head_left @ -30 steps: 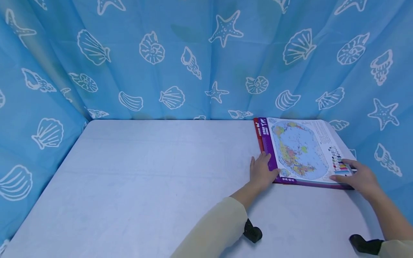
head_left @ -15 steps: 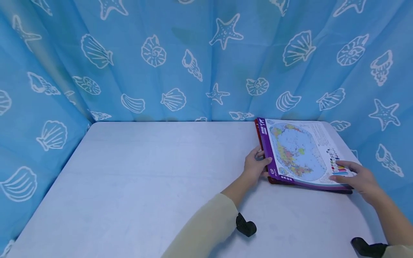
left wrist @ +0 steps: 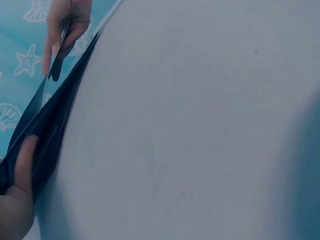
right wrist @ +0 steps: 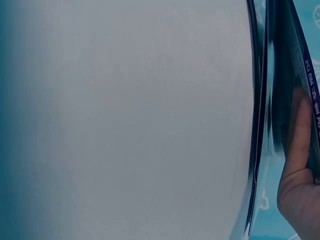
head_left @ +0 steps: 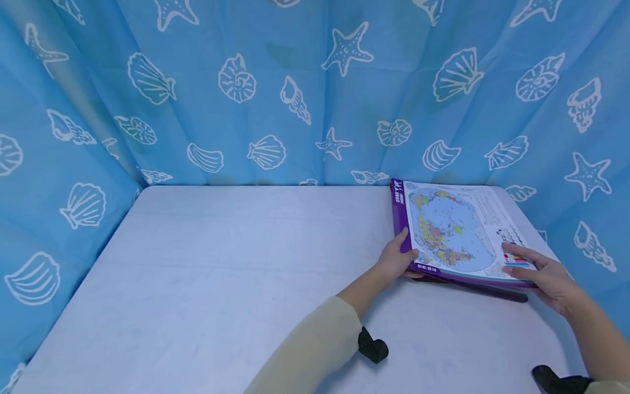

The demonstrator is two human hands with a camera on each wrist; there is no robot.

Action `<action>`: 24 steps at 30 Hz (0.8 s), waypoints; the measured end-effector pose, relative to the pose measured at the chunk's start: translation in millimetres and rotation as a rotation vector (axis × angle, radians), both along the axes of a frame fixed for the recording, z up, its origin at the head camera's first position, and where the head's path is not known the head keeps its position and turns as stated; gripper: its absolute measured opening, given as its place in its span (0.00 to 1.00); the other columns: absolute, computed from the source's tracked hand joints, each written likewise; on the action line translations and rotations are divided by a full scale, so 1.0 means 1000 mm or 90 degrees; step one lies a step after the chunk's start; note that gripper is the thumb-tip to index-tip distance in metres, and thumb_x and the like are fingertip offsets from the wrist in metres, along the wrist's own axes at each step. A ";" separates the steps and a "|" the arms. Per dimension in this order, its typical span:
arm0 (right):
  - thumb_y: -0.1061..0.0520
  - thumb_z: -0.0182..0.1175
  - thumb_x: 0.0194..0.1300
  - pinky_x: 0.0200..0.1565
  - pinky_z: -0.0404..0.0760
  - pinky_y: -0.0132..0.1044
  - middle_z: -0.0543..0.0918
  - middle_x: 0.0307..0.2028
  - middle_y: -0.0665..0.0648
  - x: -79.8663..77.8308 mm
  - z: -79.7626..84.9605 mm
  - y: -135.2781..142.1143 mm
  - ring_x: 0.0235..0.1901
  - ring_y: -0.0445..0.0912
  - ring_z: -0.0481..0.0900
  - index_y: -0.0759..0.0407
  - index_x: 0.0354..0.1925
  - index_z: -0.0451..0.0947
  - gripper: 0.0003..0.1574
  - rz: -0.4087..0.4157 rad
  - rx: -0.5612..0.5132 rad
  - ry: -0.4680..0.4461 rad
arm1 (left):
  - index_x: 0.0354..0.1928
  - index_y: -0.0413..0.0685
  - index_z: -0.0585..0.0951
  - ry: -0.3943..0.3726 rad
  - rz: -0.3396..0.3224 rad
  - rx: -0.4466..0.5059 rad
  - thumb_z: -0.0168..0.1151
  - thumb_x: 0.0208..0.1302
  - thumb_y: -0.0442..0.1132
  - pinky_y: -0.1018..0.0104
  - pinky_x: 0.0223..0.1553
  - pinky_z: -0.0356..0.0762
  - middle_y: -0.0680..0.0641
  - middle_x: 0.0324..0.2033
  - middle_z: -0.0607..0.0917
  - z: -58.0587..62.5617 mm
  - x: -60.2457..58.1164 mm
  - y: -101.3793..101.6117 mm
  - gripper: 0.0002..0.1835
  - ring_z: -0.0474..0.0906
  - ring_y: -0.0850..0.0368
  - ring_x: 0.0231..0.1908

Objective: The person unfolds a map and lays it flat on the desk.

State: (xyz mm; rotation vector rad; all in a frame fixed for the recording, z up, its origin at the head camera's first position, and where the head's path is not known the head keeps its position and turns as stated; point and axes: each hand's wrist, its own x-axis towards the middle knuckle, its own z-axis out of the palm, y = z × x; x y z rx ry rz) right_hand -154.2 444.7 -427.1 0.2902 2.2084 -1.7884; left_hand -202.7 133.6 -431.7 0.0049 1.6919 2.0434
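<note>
In the head view a world map sheet [head_left: 453,230] with a purple border lies at the table's back right, on top of other flat sheets. Below its front edge sticks out a dark sheet edge [head_left: 487,291]. My left hand [head_left: 396,257] grips the front left corner, thumb on top and fingers underneath. At the right end, my right hand [head_left: 553,279] holds the map with fingers spread over its printed face. The left wrist view shows the dark sheets [left wrist: 55,120] bowed between both hands. A finger of the right hand [right wrist: 300,190] lies under the map in the right wrist view.
A white-covered table [head_left: 221,262] stretches left and forward of the maps. Behind it and along both sides hangs a blue curtain [head_left: 295,54] with shell and starfish prints. Black pieces [head_left: 372,346] stick out at both sleeves [head_left: 315,339].
The left hand has slid its fingers under the corner and raised the map's front edge. The red sheet's edge has become nearly hidden; the dark edge below shows more. The right hand stays at the right end.
</note>
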 end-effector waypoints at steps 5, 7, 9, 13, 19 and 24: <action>0.64 0.56 0.67 0.38 0.82 0.29 0.72 0.44 0.37 0.006 0.000 -0.006 0.36 0.38 0.80 0.29 0.65 0.65 0.37 -0.017 -0.143 0.015 | 0.73 0.60 0.56 0.014 0.033 -0.032 0.46 0.71 0.31 0.56 0.34 0.84 0.41 0.62 0.69 0.002 0.003 -0.005 0.31 0.82 0.44 0.41; 0.64 0.55 0.67 0.38 0.82 0.30 0.71 0.44 0.38 0.008 0.001 -0.010 0.36 0.38 0.81 0.29 0.66 0.63 0.39 -0.016 -0.156 0.021 | 0.72 0.62 0.57 0.030 0.042 -0.072 0.46 0.71 0.31 0.58 0.36 0.84 0.44 0.65 0.66 0.002 0.004 -0.009 0.31 0.81 0.47 0.44; 0.64 0.55 0.67 0.38 0.82 0.29 0.69 0.45 0.39 0.010 0.002 -0.016 0.37 0.37 0.81 0.29 0.68 0.59 0.41 -0.017 -0.158 0.022 | 0.72 0.64 0.58 0.031 0.050 -0.076 0.46 0.71 0.31 0.57 0.38 0.83 0.45 0.66 0.65 0.004 0.003 -0.014 0.32 0.80 0.46 0.45; 0.63 0.55 0.68 0.39 0.81 0.28 0.69 0.46 0.38 0.014 0.006 -0.030 0.37 0.35 0.80 0.29 0.71 0.52 0.44 -0.030 -0.170 0.016 | 0.70 0.68 0.60 0.038 0.051 -0.058 0.46 0.71 0.32 0.58 0.43 0.82 0.48 0.68 0.63 0.006 0.000 -0.027 0.31 0.79 0.48 0.49; 0.62 0.57 0.66 0.40 0.81 0.25 0.65 0.47 0.38 0.016 0.014 -0.050 0.38 0.31 0.78 0.29 0.72 0.47 0.48 -0.051 -0.170 0.019 | 0.70 0.70 0.60 0.025 0.049 0.015 0.45 0.72 0.31 0.57 0.31 0.84 0.47 0.67 0.65 0.012 0.000 -0.045 0.31 0.82 0.47 0.41; 0.62 0.57 0.66 0.41 0.80 0.25 0.63 0.48 0.39 0.017 0.019 -0.060 0.39 0.30 0.76 0.30 0.72 0.47 0.48 -0.050 -0.160 0.027 | 0.70 0.70 0.59 0.027 0.055 0.035 0.45 0.71 0.29 0.58 0.30 0.84 0.46 0.64 0.67 0.016 0.004 -0.054 0.32 0.82 0.47 0.41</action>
